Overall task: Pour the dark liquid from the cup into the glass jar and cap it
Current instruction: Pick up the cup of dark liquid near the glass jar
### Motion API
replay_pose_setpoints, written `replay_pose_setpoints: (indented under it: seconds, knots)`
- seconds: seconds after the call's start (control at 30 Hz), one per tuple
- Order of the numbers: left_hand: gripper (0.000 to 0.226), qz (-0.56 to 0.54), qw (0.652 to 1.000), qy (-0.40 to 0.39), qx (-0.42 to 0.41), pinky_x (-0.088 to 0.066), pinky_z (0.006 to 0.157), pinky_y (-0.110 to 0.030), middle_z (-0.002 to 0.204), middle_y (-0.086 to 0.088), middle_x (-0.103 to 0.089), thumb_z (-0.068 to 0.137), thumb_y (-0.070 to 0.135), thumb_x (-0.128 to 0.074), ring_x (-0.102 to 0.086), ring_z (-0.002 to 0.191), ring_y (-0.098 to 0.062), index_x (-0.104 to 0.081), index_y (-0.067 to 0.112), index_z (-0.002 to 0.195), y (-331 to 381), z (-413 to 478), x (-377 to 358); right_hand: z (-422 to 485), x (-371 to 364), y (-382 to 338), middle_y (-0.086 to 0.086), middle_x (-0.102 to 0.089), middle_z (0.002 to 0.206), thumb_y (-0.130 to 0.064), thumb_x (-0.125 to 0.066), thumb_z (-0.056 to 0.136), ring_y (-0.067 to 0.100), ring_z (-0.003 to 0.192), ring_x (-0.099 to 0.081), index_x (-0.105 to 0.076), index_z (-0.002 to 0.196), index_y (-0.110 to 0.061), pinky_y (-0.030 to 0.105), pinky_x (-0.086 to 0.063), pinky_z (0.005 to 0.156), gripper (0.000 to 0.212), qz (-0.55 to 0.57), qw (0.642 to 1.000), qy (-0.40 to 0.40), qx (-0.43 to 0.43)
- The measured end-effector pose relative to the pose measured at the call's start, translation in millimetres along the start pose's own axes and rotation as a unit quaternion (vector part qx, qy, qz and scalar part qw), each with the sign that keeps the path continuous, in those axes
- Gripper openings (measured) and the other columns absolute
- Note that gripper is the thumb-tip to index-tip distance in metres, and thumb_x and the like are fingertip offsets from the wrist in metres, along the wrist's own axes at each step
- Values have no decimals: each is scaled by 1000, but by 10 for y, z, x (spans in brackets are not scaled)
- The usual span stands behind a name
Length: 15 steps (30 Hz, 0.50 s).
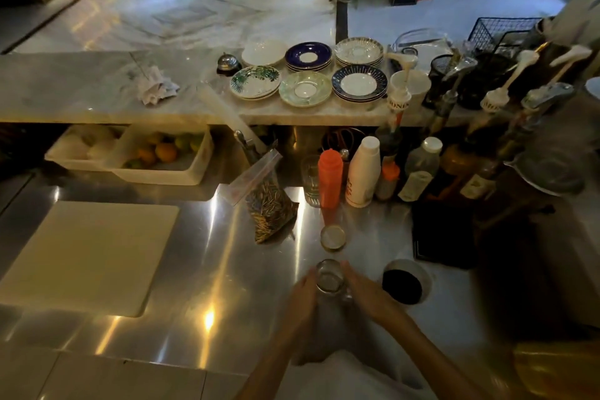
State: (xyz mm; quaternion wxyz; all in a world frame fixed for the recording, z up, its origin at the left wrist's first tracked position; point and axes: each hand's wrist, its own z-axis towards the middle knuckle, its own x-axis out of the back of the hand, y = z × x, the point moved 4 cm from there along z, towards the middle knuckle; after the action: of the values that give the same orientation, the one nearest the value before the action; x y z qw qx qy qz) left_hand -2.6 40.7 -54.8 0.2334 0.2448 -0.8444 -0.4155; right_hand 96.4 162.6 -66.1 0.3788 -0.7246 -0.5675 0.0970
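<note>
An empty clear glass jar [330,279] stands uncapped on the steel counter at bottom centre. My left hand [303,294] wraps its left side and my right hand [360,289] wraps its right side, so both grip it. To its right sits a white cup [406,284] filled with dark liquid, close to my right wrist. Just beyond the jar lies its round lid [333,237], gold-rimmed, flat on the counter.
A bag of seeds [269,204] stands left of the lid. An orange squeeze bottle [330,177], a white bottle [363,172], a tumbler [311,178] and syrup bottles crowd the back right. A white cutting board [87,253] lies left. A dark mat [444,234] lies right.
</note>
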Motion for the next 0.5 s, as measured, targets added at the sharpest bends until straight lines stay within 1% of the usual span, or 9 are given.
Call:
replay_pose_setpoints:
  seconds: [0.07,0.13,0.2,0.23,0.3,0.33,0.37,0.43,0.5]
  knots:
    - [31,-51,998,24,4,-47,88,-40,92,1,-70,102,37,-42,-62,95,-20,-66,22,88,112,164,64,-52,38,127,9,-56,135,-71,-26,87,28,125,-51,-46,140,-17,40,-37,108,78,-37,999,2,-28]
    - [29,-57,998,24,9,-47,85,-43,84,-2,-62,104,31,-39,-56,89,-21,-59,22,84,209,275,88,-117,53,143,11,-48,144,-73,-27,88,27,133,-44,-43,143,-16,43,-30,115,80,36,999,2,-24]
    - [32,-28,999,36,0,-44,74,-34,72,10,-55,103,32,-38,-51,80,-18,-54,28,76,247,287,105,-163,80,31,1,-36,152,-67,-27,90,15,138,-35,-31,148,-21,33,-21,117,74,123,992,7,20]
    - [35,6,999,45,-19,-43,70,-33,68,8,-56,102,32,-38,-51,76,-21,-54,25,72,249,263,107,-166,93,-50,-4,-33,152,-63,-28,92,8,136,-32,-27,149,-22,27,-21,114,71,161,986,12,36]
    - [38,33,998,34,-51,-48,78,-39,84,-6,-64,97,41,-40,-57,85,-31,-60,11,86,156,202,34,-146,83,-189,-5,-35,148,-61,-31,94,5,132,-33,-27,149,-21,23,-23,110,68,204,978,23,40]
    - [43,44,998,10,-53,-49,84,-36,97,-6,-66,94,49,-40,-61,95,-26,-62,12,101,96,153,-20,-118,65,-207,-4,-39,144,-60,-33,95,7,132,-37,-32,146,-20,24,-24,111,65,211,976,29,32]
    - [41,42,998,-15,-54,-49,85,-26,106,6,-67,94,53,-40,-62,101,-12,-62,25,113,49,91,-74,-98,26,-213,-5,-45,138,-58,-34,95,6,126,-45,-41,139,-23,23,-26,110,57,223,974,28,30]
    - [21,36,996,-33,-72,-44,81,-7,110,30,-63,98,49,-43,-57,105,11,-55,53,115,-13,58,-149,-78,-47,-182,-17,-58,115,-54,-35,97,-10,97,-57,-56,112,-31,12,-35,96,34,238,970,34,31]
    - [24,60,995,-25,-81,-37,82,2,114,37,-58,101,40,-43,-52,112,14,-49,58,116,-20,126,-129,-92,-101,-113,-24,-61,102,-54,-37,95,-14,87,-58,-60,99,-35,9,-38,86,30,256,966,40,28]
